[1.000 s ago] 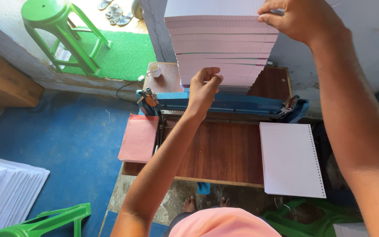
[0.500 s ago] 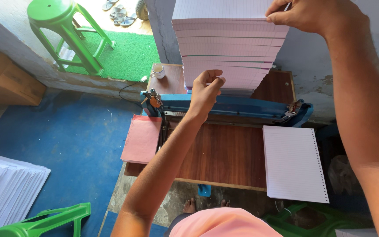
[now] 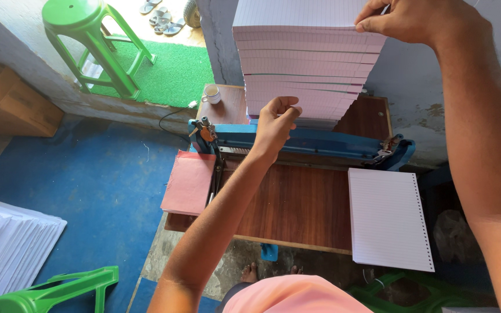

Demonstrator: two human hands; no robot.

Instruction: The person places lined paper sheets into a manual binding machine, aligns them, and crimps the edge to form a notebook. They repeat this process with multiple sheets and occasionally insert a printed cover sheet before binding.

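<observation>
A tall stack of ruled paper sheets (image 3: 305, 64) stands at the back of a brown wooden table (image 3: 297, 203), behind a blue punching machine (image 3: 320, 142). My left hand (image 3: 276, 124) pinches the stack's front edge low down, fingers closed on the sheets. My right hand (image 3: 416, 20) grips the top right corner of the stack, thumb and fingers on the uppermost sheets. A punched ruled sheet pile (image 3: 389, 217) lies on the table's right end. Pink card (image 3: 189, 182) lies at the left end.
A white cup (image 3: 211, 94) sits on the table's back left corner. A green plastic stool (image 3: 91, 43) stands on a green mat beyond. White paper stacks (image 3: 7, 243) lie on the blue floor at left, with a cardboard box (image 3: 15, 104) and another green stool (image 3: 53, 290).
The view has shifted slightly. My left hand has slid down a little on the stack's front edge; my right hand stays at the top corner.
</observation>
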